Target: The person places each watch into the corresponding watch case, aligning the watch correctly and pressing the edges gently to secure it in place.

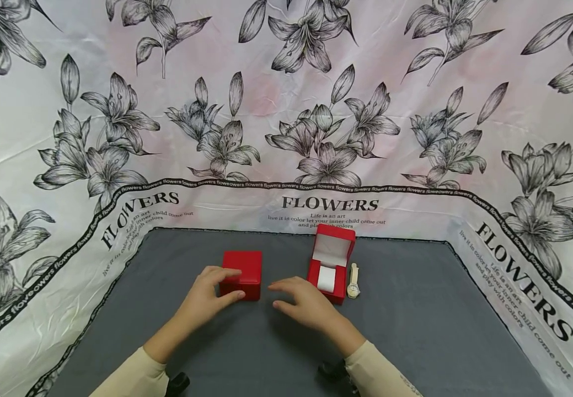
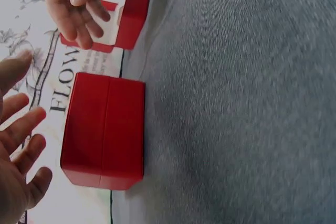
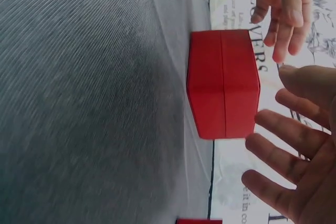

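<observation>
A closed red box (image 1: 244, 266) stands on the grey cloth, its lid seam showing in the left wrist view (image 2: 105, 129). My left hand (image 1: 209, 295) hovers at its near left side, fingers apart and loosely bent; contact cannot be made out in the head view, while the wrist views show a gap. To the box's right, my right hand (image 1: 308, 303) is held with relaxed, spread fingers (image 3: 278, 156) and nothing in them. Beyond that hand sits an open red box (image 1: 338, 295) with its lid raised and a white cushion (image 1: 326, 278) inside. Beside it lies a pale-strapped wristwatch (image 1: 353, 282).
The grey cloth (image 1: 415, 320) has a white border with black lettering and a dark line. Behind rises a white sheet (image 1: 256, 149) printed with lilies. Dark wrist straps (image 1: 178, 383) show below both sleeves.
</observation>
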A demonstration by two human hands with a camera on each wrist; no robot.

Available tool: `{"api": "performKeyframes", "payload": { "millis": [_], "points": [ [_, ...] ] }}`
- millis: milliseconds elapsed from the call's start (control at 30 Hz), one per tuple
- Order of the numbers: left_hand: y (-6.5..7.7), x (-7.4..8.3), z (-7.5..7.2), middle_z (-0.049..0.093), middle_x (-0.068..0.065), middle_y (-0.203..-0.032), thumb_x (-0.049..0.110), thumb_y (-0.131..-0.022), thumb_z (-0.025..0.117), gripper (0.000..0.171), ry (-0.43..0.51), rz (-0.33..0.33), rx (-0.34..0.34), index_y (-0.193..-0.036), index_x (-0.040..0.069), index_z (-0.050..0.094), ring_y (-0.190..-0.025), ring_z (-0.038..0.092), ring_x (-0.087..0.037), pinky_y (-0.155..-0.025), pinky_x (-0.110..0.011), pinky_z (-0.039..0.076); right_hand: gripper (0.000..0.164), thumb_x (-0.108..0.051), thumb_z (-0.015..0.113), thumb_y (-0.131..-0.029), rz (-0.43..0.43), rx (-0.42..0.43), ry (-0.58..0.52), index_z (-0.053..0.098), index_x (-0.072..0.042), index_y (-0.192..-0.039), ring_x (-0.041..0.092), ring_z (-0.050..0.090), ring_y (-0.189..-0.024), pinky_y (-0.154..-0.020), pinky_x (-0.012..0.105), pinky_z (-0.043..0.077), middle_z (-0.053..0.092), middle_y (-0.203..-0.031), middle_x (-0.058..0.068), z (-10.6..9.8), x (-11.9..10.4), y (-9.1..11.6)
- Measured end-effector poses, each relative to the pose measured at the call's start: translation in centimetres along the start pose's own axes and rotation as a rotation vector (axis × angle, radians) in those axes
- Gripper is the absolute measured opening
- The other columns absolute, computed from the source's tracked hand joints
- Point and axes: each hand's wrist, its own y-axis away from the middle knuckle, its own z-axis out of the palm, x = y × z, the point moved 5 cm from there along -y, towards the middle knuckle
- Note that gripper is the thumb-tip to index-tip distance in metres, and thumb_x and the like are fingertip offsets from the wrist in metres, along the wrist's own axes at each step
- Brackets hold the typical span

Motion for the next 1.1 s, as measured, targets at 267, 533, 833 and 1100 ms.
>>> {"api": "performKeyframes", "payload": {
  "millis": [267, 533, 833, 1100],
  "points": [
    [-0.5, 2.2, 1.3, 0.068, 0.008, -0.122, 0.033, -0.081, 0.089, 0.05, 0.004, 0.124, -0.044, -0.126, 0.02, 0.072, -0.116, 0.054, -0.016, -0.097, -0.051, 0.048, 0.04, -0.028, 0.074, -0.095, 0.005, 0.051, -0.007, 0.068, -0.019, -0.134, 0.011, 0.06, -0.122, -0.105, 0.04, 0.05, 0.067, -0.13, -0.008, -1.6, 1.2, 1.9],
    [-1.4, 4.7, 3.2, 0.067, 0.007, -0.128, 0.032, -0.082, 0.087, 0.052, 0.006, 0.17, -0.119, -0.13, 0.023, 0.07, -0.12, 0.053, -0.014, -0.099, -0.046, 0.048, 0.038, -0.025, 0.077, -0.093, -0.003, 0.134, 0.003, 0.071, -0.019, -0.13, 0.012, 0.063, -0.113, -0.098, 0.04, 0.054, 0.069, -0.124, -0.006, -3.3, 1.8, 3.8],
    [-2.1, 5.9, 6.4, 0.069, 0.004, -0.129, 0.032, -0.084, 0.086, 0.051, 0.025, 0.185, -0.197, -0.13, 0.017, 0.07, -0.12, 0.053, -0.015, -0.101, -0.047, 0.045, 0.036, -0.029, 0.081, -0.089, -0.047, 0.184, 0.018, 0.073, -0.023, -0.124, 0.007, 0.063, -0.107, -0.095, 0.037, 0.054, 0.071, -0.118, -0.011, -4.6, 3.6, 5.5],
    [-3.7, 6.8, 8.9, 0.068, 0.006, -0.13, 0.035, -0.085, 0.085, 0.053, 0.0, 0.184, -0.239, -0.132, 0.02, 0.068, -0.121, 0.052, -0.014, -0.101, -0.046, 0.046, 0.041, -0.026, 0.086, -0.084, -0.001, 0.255, 0.065, 0.075, -0.02, -0.123, 0.012, 0.064, -0.101, -0.088, 0.04, 0.056, 0.073, -0.114, -0.01, -6.1, 5.2, 7.2]
  ]
}}
